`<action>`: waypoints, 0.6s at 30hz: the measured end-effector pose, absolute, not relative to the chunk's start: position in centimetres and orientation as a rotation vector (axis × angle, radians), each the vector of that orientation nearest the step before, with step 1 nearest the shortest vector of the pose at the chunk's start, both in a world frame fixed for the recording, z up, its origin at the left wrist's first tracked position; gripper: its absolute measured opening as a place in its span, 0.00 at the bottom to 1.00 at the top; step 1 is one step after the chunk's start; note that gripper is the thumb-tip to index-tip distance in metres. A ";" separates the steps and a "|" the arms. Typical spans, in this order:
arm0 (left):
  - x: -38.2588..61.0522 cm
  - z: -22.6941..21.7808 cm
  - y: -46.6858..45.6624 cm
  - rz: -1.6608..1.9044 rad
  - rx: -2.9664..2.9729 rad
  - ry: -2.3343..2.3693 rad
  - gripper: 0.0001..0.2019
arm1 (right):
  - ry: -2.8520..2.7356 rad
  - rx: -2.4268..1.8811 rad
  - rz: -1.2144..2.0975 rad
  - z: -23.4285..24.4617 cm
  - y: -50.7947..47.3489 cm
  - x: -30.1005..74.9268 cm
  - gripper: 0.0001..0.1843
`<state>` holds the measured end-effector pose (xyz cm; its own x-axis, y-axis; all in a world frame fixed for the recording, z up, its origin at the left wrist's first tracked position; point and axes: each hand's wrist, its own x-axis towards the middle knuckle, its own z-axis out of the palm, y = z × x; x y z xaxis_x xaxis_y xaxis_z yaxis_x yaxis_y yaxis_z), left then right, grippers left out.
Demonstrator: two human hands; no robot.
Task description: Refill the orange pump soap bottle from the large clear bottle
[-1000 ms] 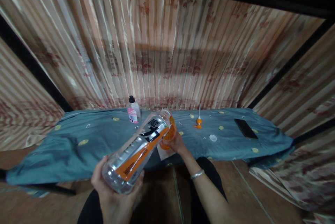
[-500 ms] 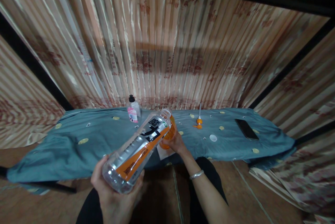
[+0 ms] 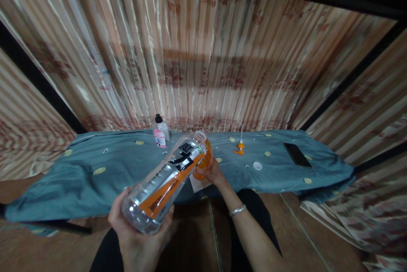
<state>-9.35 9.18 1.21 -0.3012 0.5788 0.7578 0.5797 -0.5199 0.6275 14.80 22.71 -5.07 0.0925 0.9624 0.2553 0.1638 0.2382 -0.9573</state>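
Note:
My left hand (image 3: 140,229) is wrapped round the base of a clear plastic drink bottle (image 3: 165,183) with a silver and orange label. The bottle is tilted, its neck up and to the right, over the top of an orange bottle (image 3: 208,156). My right hand (image 3: 212,171) grips that orange bottle, which is partly hidden behind the clear one and my fingers. Whether the two mouths touch I cannot tell. Beneath them a white sheet of paper (image 3: 199,184) lies on the blue-green cloth (image 3: 121,170).
Behind on the left stands a clear bottle (image 3: 160,132) with a pink label and black cap. To the right lie an orange pump top (image 3: 240,147), a round white lid (image 3: 257,165) and a black phone (image 3: 297,155). A pleated curtain (image 3: 203,51) hangs behind, framed by dark bars.
Both hands keep their hold on the two bottles, almost unmoved. The whole view has shifted slightly, so everything sits a little further left.

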 end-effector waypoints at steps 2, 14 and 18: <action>-9.4 1.1 9.2 -2.028 -1.852 -1.530 0.54 | -1.352 -1.178 0.860 -5.1 22.7 14.9 0.46; -10.0 0.6 9.2 -1.965 -1.962 -1.520 0.56 | -1.339 -1.204 0.843 -5.2 22.8 14.9 0.49; -10.3 -0.1 9.2 -1.969 -1.946 -1.520 0.57 | -1.349 -1.189 0.831 -5.2 22.7 14.8 0.48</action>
<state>-10.32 9.19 -0.05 -0.2406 0.6037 0.7601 0.5825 -0.5365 0.6106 14.83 22.75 -5.16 0.1047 0.9566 0.2718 0.1873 0.2495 -0.9501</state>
